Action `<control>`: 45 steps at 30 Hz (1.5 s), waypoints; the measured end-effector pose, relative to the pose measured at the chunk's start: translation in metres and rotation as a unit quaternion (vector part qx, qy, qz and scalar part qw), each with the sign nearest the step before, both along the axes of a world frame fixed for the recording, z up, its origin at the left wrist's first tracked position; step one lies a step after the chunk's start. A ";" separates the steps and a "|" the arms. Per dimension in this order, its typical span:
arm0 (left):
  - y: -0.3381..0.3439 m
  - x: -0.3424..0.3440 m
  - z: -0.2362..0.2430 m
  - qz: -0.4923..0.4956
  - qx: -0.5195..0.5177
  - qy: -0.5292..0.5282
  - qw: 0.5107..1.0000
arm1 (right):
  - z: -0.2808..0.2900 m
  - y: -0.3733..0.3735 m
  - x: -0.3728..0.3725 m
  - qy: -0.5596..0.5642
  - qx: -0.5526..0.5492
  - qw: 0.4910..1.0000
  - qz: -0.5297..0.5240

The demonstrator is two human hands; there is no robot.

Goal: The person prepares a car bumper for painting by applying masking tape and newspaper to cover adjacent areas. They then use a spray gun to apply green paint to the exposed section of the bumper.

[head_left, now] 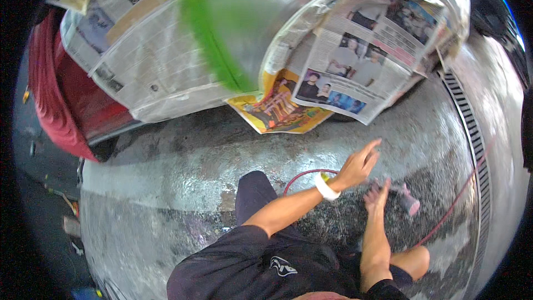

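Red material (pixel 55 100) edged my remote view at left; newspaper (pixel 150 61) and a bright green strip (pixel 208 33) followed; the left hand (pixel 358 168) was open, fingers pointing up and right; below it, the right hand (pixel 377 195) was at the blurred, pink-cupped spray gun (pixel 410 204), its grip unclear to me; the gun lay to its right, long axis slanting down-right, cup lowermost; I couldn't tell where its nozzle pointed.

Head-worn fisheye; looking down; wide, fairly near.
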State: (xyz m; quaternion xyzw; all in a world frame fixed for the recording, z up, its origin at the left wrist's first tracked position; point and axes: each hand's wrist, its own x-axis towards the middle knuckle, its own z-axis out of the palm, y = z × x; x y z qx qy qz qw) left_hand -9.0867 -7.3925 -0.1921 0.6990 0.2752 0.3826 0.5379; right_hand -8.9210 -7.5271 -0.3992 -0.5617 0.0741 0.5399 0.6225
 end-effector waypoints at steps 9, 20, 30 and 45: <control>-0.094 -0.103 -0.107 0.171 -0.233 0.083 0.954 | -0.133 0.032 0.097 -0.001 -0.106 0.930 -0.351; -0.076 -0.038 0.066 0.084 -0.161 0.235 0.955 | 0.080 0.050 0.068 -0.226 -0.120 0.902 -0.347; -0.074 -0.011 0.289 0.029 -0.254 0.103 0.961 | 0.581 0.071 -0.055 -0.263 0.065 0.961 -0.057; -0.043 -0.180 0.541 -0.007 -0.380 -0.221 0.898 | 0.864 0.142 -0.244 -0.304 0.165 0.911 0.223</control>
